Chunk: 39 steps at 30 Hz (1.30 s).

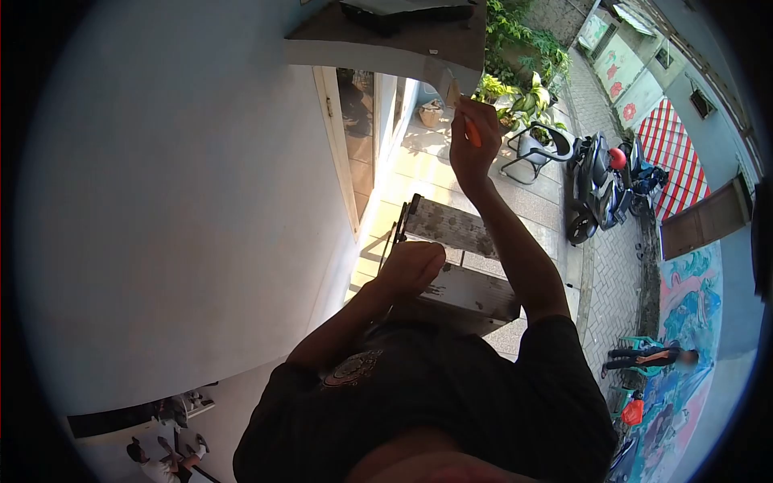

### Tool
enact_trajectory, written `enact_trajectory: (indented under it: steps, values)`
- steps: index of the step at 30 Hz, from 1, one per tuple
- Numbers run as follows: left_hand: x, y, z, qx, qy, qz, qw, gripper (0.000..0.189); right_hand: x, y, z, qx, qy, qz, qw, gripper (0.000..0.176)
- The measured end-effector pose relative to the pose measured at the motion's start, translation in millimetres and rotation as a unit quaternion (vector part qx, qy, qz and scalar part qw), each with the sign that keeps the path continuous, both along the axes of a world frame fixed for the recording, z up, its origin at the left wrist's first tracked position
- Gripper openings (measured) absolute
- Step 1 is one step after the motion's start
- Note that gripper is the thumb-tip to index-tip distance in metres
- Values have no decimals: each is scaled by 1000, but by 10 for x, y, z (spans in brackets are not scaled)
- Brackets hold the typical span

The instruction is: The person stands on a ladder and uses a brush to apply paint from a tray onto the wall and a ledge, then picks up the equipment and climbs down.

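My right hand [475,137] is raised and closed around an orange-handled tool [473,133] with a flat, pale end. That end points up at the edge of a concrete canopy [362,55], where a paler patch [440,74] shows. Lower down, my left hand [415,266] is curled in a fist over the left side of a stained stepladder [451,221]. Its fingers are turned away, and I cannot tell what they hold. The ladder's lower tread [471,291] is close in front of my body.
A plain wall [177,185] rises on the left beside a door frame [338,137]. Below are a tiled porch, a chair [535,153], potted plants [527,101] and parked motorbikes [600,185]. One person [644,357] sits across the lane; another person [165,463] is at the lower left.
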State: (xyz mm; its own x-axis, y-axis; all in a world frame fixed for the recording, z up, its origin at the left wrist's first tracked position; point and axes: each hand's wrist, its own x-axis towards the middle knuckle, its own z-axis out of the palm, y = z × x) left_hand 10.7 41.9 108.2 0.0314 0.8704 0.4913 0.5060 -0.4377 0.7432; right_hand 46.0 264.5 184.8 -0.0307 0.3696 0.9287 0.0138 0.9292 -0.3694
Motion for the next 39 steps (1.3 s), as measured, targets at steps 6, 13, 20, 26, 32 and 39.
enact_trajectory:
  steps: [6, 13, 20, 26, 32, 39]
  values:
    - [-65, 17, 73, -42, -54, -44, 997, 29, 631, -92, -7, -20, -19, -73, 997, 15]
    - [14, 273, 261, -86, -199, -23, 976, 40, 1101, -674, 119, -25, -84, -93, 992, 17]
    - [287, 726, 659, -259, -541, -136, 789, 47, 957, -1051, -272, -28, -131, -2, 991, 24]
    - [219, 907, 718, -273, -587, -171, 743, 41, 1007, -1107, -193, -69, -191, -31, 979, 27]
    - [-1, 1076, 589, -284, -537, -168, 776, 42, 1153, -1085, -97, -150, -273, 78, 947, 33]
    - [-85, 1045, 810, -256, -450, -57, 854, 33, 1365, -1076, 45, -88, -258, 136, 952, 40]
